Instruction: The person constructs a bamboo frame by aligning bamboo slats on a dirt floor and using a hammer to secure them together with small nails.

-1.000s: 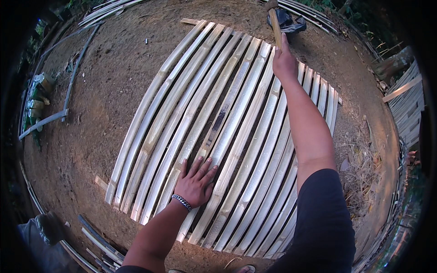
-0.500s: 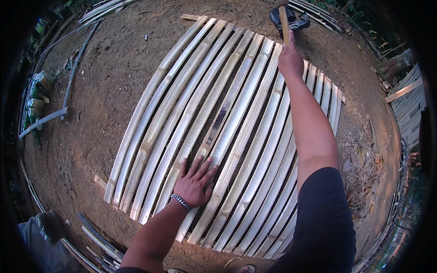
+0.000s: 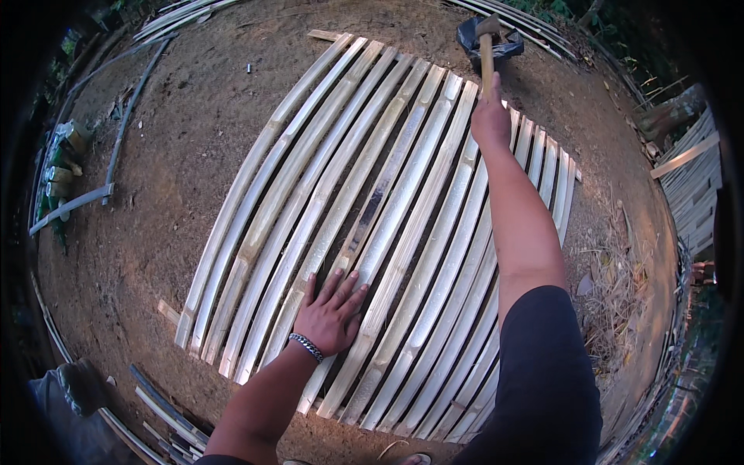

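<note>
Several pale split bamboo slats [image 3: 403,201] lie side by side on bare dirt, forming a long mat. My left hand [image 3: 332,311] rests flat, fingers spread, on slats near the mat's close end; a beaded bracelet circles the wrist. My right hand [image 3: 491,116] is stretched out over the far right part of the mat, closed around the wooden handle of a hammer [image 3: 487,46]. The hammer's dark metal head points up, above the far end of the slats.
A dark bag [image 3: 491,40] lies on the ground beyond the mat. More bamboo strips are stacked at the far edge [image 3: 178,17], near left [image 3: 163,407] and right [image 3: 690,178]. A grey pipe [image 3: 74,203] and green bottles [image 3: 62,159] sit left. Dry leaves [image 3: 616,287] litter the right.
My right hand has moved rightward and slightly down with the hammer, its head now clearly visible. My left hand stays pressed on the same slats.
</note>
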`<state>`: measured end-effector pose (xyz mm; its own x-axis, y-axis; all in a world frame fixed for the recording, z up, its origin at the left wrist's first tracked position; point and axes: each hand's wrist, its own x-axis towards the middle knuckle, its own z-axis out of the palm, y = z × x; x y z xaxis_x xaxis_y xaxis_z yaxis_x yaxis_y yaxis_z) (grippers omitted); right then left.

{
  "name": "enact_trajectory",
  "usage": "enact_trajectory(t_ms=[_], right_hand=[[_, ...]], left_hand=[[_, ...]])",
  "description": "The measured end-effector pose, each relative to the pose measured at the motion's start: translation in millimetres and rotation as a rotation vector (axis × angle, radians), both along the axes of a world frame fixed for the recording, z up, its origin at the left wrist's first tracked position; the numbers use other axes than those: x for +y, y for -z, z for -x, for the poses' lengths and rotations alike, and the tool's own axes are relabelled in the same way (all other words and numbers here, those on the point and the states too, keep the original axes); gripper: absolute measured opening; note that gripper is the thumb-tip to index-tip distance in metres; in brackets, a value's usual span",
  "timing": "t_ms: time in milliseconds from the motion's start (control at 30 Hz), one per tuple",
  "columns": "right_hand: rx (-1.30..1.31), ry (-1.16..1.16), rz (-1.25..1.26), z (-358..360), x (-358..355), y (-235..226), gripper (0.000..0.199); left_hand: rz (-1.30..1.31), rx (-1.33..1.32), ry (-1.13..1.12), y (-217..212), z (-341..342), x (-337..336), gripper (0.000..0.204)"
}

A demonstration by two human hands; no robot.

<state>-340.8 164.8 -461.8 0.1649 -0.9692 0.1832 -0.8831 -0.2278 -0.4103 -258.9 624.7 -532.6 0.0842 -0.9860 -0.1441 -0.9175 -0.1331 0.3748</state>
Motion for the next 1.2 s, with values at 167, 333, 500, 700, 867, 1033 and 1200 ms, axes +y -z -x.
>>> enact_trajectory(t_ms=[167, 333, 500, 700, 867, 1033, 1200], right_hand=[[0.0, -0.043, -0.329, 13.5, -17.3, 3.3, 0.063], [-0.103, -0.013, 0.149, 14.0, -10.5, 4.8, 0.063], [0.089, -0.044, -0.476, 8.2, -10.5, -0.3, 0.062], [0.273, -0.102, -0.089, 23.8, -30.7, 15.2, 0.065], [-0.006, -0.036, -0.448, 19.8, 2.6, -6.7, 0.064], [-0.161, 0.012, -0.265, 78.4, 84.8, -2.6, 0.065], [-0.489, 0.036, -0.6, 179.8, 217.4, -1.4, 0.066]], left_hand=[[0.004, 0.018, -0.001, 0.1, 3.1, -1.8, 0.057], [-0.006, 0.005, 0.003, -2.4, 2.3, -1.8, 0.057], [-0.022, -0.018, 0.0, -1.7, 0.0, 1.0, 0.057], [-0.026, -0.032, 0.014, -9.8, 1.0, -2.0, 0.057], [0.013, -0.02, 0.013, -2.9, 1.4, 1.0, 0.058], [0.027, -0.026, 0.025, -3.8, 2.5, 3.2, 0.058], [0.019, -0.065, 0.032, -5.4, 1.7, 8.4, 0.057]])
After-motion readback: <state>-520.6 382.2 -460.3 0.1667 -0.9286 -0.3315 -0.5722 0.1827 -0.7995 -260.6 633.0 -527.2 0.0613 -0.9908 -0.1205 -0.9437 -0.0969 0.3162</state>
